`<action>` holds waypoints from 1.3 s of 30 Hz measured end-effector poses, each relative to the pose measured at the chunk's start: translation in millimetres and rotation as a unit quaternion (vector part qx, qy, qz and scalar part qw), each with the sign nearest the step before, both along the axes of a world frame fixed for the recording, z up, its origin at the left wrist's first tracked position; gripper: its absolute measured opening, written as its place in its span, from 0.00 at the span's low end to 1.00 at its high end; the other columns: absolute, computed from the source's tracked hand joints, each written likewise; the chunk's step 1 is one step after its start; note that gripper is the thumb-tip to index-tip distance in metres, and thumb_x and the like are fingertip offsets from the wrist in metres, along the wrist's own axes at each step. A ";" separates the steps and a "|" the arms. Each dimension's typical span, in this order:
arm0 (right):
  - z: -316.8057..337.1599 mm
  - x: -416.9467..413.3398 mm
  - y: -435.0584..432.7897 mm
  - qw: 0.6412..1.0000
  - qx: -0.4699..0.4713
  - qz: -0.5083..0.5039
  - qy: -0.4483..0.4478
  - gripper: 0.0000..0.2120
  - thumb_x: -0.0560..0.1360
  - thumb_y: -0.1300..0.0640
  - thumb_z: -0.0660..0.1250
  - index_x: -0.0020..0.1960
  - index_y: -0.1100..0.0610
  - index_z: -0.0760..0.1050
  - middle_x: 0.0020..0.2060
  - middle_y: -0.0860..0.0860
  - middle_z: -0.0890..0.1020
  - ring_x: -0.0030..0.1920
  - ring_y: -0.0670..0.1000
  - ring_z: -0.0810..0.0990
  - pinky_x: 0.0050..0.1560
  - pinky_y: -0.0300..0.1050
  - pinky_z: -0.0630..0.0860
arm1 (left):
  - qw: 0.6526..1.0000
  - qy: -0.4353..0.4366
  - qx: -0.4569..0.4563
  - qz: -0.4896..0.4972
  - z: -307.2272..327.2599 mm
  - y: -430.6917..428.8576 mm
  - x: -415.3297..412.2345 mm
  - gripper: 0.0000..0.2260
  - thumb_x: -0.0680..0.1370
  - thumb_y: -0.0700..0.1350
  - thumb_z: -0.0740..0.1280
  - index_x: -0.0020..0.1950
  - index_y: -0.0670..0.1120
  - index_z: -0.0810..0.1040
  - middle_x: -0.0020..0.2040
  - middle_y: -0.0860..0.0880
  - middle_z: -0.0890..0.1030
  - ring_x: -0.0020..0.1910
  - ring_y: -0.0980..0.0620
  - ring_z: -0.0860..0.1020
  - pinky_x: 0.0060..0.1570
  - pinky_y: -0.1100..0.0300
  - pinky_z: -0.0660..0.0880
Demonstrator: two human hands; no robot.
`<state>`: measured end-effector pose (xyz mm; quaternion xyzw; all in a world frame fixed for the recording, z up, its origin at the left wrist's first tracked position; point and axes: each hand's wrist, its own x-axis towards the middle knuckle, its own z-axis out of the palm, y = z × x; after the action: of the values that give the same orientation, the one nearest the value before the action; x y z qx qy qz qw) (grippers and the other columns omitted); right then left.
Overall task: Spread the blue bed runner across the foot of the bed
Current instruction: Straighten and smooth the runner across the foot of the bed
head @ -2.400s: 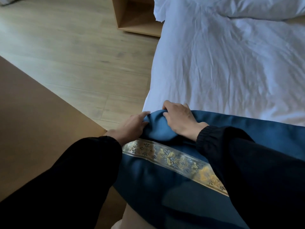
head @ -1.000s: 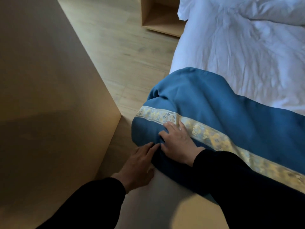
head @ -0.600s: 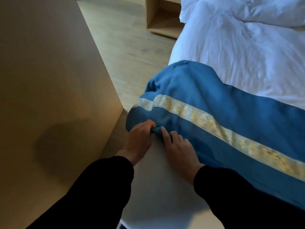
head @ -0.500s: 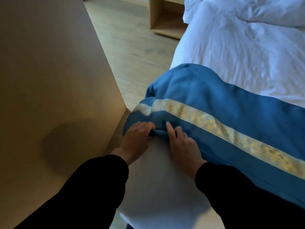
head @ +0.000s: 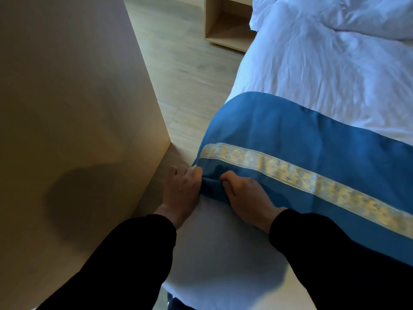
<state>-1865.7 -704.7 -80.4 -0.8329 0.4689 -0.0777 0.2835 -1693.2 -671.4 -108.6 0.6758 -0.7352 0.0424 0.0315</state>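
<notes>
Since half a second ago, both hands have curled tighter: left hand (head: 182, 190) and right hand (head: 247, 193) pinch the blue bed runner (head: 301, 139) edge at the bed (head: 324, 70) corner

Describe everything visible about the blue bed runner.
The blue bed runner is a deep blue, matte woven-looking cloth with a pale gold patterned band running along its length. It lies across the white bedding, draping over the bed's left corner and running out of view to the right. Its near edge is bunched where the left hand and right hand pinch it. The rest looks fairly smooth.
</notes>
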 end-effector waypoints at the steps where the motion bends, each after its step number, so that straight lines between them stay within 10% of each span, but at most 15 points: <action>1: 0.5 1.3 5.8 0.998 -0.030 0.017 0.053 0.13 0.78 0.52 0.59 0.62 0.55 0.70 0.49 0.55 0.79 0.43 0.59 0.80 0.42 0.54 0.77 | 1.000 0.000 -0.013 -0.003 -0.5 0.7 3.5 0.11 0.63 0.34 0.68 0.37 0.47 0.70 0.30 0.47 0.75 0.30 0.44 0.72 0.34 0.54 0.68; 4: -10.5 3.3 25.5 0.966 -0.170 0.065 0.183 0.33 0.70 0.52 0.69 0.70 0.57 0.61 0.57 0.61 0.74 0.47 0.60 0.78 0.45 0.54 0.74 | 0.999 -0.006 -0.049 -0.010 -1.8 3.1 12.2 0.10 0.65 0.35 0.69 0.40 0.47 0.72 0.33 0.46 0.75 0.33 0.44 0.73 0.34 0.53 0.68; 8: -30.1 1.0 30.3 0.920 -0.301 0.095 0.230 0.30 0.71 0.58 0.60 0.73 0.57 0.58 0.64 0.64 0.65 0.56 0.64 0.72 0.53 0.60 0.66 | 0.998 0.032 -0.045 0.018 -2.9 4.0 13.0 0.13 0.61 0.33 0.70 0.40 0.46 0.74 0.36 0.46 0.75 0.35 0.43 0.74 0.35 0.52 0.68; 13: -29.0 -6.5 16.7 0.933 -0.297 0.059 0.194 0.25 0.74 0.64 0.52 0.71 0.58 0.61 0.54 0.63 0.73 0.35 0.58 0.75 0.31 0.48 0.72 | 0.996 0.078 0.010 0.039 -19.9 17.3 8.8 0.24 0.62 0.37 0.72 0.57 0.44 0.73 0.52 0.41 0.77 0.51 0.41 0.76 0.51 0.46 0.74; 18: -10.8 -14.7 19.0 0.952 -0.271 0.106 0.099 0.22 0.74 0.63 0.51 0.68 0.56 0.63 0.59 0.61 0.68 0.39 0.57 0.80 0.22 0.45 0.75 | 0.985 0.171 -0.015 -0.017 -21.2 49.8 -25.9 0.33 0.64 0.50 0.71 0.66 0.43 0.64 0.62 0.42 0.74 0.62 0.44 0.69 0.62 0.43 0.68; 27: 3.9 -7.5 42.3 0.986 -0.084 0.130 0.067 0.27 0.73 0.64 0.61 0.68 0.51 0.57 0.65 0.58 0.66 0.51 0.59 0.77 0.35 0.52 0.77 | 0.986 0.156 -0.057 0.001 -21.7 34.3 -50.9 0.06 0.70 0.45 0.65 0.45 0.48 0.80 0.35 0.51 0.82 0.39 0.51 0.81 0.57 0.53 0.68; 39: -32.4 -52.4 68.9 0.885 -0.430 0.097 0.152 0.19 0.78 0.60 0.55 0.67 0.52 0.67 0.55 0.62 0.76 0.43 0.59 0.78 0.37 0.50 0.72 | 0.974 0.171 -0.027 -0.147 -4.7 44.5 -18.5 0.11 0.78 0.45 0.56 0.40 0.46 0.76 0.39 0.48 0.78 0.38 0.48 0.76 0.48 0.53 0.67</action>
<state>-1918.1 -635.8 -112.8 -0.9160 0.3439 -0.1161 -0.1707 -1711.7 -626.9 -113.4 0.5567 -0.8085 -0.0590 0.1814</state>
